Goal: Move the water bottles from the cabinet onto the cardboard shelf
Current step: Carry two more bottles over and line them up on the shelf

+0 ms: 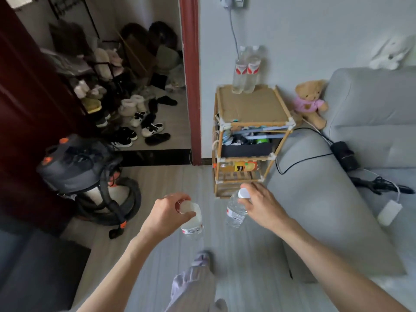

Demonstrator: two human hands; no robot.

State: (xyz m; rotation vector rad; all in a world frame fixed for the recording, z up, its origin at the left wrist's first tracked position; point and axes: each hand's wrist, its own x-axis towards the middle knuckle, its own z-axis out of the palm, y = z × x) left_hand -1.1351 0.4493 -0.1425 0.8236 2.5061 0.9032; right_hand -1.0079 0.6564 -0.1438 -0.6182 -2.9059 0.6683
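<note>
My left hand (167,213) grips a clear water bottle (192,224) by its white cap and neck, and the bottle hangs below the hand. My right hand (258,204) pinches the white cap of a second water bottle (236,212), which also hangs down. Both are carried above the floor, short of the cardboard shelf (253,103). Two more water bottles (246,69) with red-and-white labels stand upright at the back left of the shelf's cardboard top. The cabinet is not in view.
A grey sofa (360,143) with a teddy bear (311,101), cables and a charger stands right of the shelf. A vacuum cleaner (87,176) sits on the floor at left. A doorway with several shoes (146,122) lies beyond. My leg (193,284) is below.
</note>
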